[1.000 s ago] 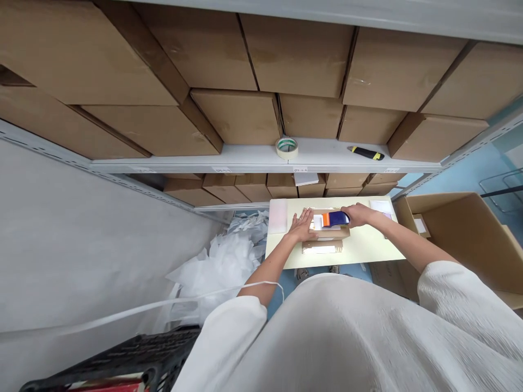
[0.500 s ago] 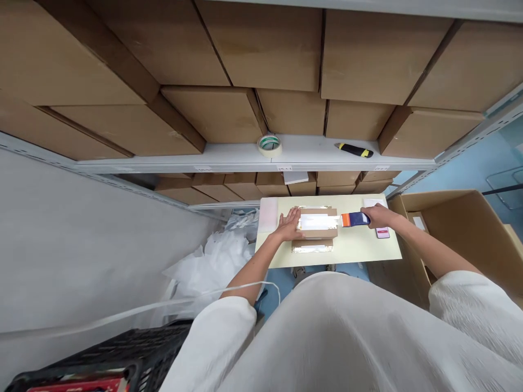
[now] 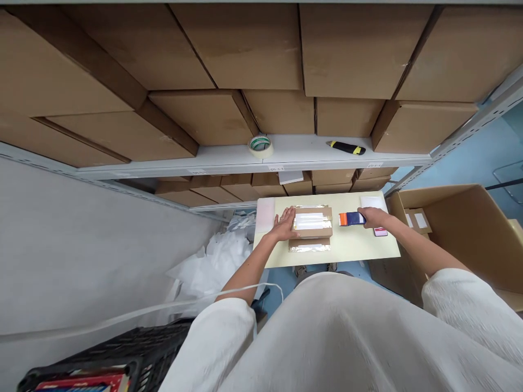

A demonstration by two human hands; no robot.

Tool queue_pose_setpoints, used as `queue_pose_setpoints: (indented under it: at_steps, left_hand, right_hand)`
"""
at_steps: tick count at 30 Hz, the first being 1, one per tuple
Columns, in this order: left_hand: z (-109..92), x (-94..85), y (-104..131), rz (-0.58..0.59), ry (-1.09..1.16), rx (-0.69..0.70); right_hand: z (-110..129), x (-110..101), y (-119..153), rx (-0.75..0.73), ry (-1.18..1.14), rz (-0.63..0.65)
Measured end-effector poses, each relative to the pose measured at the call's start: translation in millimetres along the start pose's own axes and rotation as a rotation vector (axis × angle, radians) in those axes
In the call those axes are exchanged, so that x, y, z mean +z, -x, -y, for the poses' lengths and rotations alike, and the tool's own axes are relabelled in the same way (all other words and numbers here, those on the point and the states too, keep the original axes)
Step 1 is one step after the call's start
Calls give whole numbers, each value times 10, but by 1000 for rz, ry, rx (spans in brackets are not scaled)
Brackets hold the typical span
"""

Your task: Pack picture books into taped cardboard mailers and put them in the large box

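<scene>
I count one tape dispenser (image 3: 352, 219), blue and orange, my right hand (image 3: 372, 218) gripping its right end. My left hand (image 3: 285, 226) lies open on a brown box (image 3: 312, 220), left of centre on the worktop (image 3: 347, 245), white-topped with shiny tape. One knife (image 3: 347, 147) and one tape roll (image 3: 265, 151) lie on the far shelf (image 3: 298, 151).

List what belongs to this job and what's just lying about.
Likely in use:
labelled box, under the left hand
blue-and-orange tool, in the right hand

Likely lying about:
tape roll, on the shelf
black-and-yellow cutter, also there
</scene>
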State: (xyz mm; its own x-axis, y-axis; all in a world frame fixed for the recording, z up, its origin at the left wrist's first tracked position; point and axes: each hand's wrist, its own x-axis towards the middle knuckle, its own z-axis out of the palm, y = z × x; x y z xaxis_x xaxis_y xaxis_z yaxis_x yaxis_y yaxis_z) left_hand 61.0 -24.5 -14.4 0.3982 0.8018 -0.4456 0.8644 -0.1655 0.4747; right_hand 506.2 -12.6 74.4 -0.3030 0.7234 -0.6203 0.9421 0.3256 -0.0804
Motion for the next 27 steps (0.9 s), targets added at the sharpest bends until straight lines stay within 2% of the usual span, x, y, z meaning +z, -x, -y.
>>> queue_pose_setpoints:
  at_steps: [6,12,16,22,27]
  left_hand:
    - [-2,0,-11,-4,4,5]
    - [-19,13,-3,-13,22,7]
    - [-11,40,-21,-35,46,18]
    - [-5,67,-82,-51,104,25]
    - [-25,69,-94,-46,112,30]
  right_hand:
    - [136,66,-134,57,-9,31]
    - [224,25,-199,71,24,61]
    - [394,-8,-280,79,51,69]
    - [586,-216,-640,81,57,81]
    - [717,-330,-954,119,96,167]
